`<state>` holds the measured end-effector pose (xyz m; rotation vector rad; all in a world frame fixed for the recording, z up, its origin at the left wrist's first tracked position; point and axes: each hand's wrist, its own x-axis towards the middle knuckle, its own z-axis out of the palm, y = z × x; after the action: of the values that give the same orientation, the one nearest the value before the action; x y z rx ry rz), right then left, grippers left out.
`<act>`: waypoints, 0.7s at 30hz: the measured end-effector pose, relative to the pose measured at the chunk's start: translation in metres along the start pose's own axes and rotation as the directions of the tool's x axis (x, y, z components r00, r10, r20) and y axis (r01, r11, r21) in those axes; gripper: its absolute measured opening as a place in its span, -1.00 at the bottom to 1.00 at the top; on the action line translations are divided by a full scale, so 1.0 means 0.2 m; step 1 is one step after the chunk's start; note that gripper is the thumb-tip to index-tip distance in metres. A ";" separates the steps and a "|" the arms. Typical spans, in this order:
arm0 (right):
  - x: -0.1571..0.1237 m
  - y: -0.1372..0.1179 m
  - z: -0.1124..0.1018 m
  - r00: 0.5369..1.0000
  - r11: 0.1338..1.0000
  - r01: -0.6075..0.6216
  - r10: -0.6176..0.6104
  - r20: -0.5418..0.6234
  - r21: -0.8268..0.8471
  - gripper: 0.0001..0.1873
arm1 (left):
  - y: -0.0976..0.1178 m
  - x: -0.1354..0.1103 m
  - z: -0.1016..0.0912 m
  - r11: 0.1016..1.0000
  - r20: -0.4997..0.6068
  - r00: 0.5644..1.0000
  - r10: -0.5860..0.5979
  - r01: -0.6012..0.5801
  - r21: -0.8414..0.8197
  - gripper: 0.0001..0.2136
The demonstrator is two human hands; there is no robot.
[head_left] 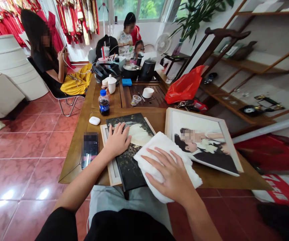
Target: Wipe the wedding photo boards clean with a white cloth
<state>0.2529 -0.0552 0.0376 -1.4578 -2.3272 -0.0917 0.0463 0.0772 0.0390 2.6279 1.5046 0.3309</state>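
My left hand point(117, 139) lies with fingers spread on a dark photo panel point(130, 170) that shows a pale dress. Under that panel, a light wooden frame point(114, 174) sticks out along the left and lower edge. My right hand point(171, 175) rests flat, fingers apart, on a folded white cloth point(152, 147). The cloth covers the right part of the dark panel and hangs past the table's front edge. To its right lies a framed wedding photo point(209, 157) with a pale wooden border, its left side partly behind the cloth.
A phone point(89, 150), a white earbud case point(94, 120) and a cola bottle point(104, 103) stand along the table's left side. Behind are a white lidded cup point(111, 84), a small white bowl point(148, 92) and a red plastic bag point(184, 85). One person point(46, 57) sits at left, another point(127, 35) farther back.
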 end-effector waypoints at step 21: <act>0.23 -0.14 -0.01 0.968 0.963 0.065 -0.125 0.219 0.262 -0.48 | -0.03 0.01 0.01 1.000 0.001 1.000 0.031 -0.031 -0.001 -0.59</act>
<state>0.2109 -0.0286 0.0597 -1.2877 -2.4842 0.3588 0.0434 0.0821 0.0372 2.6531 1.4639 0.3330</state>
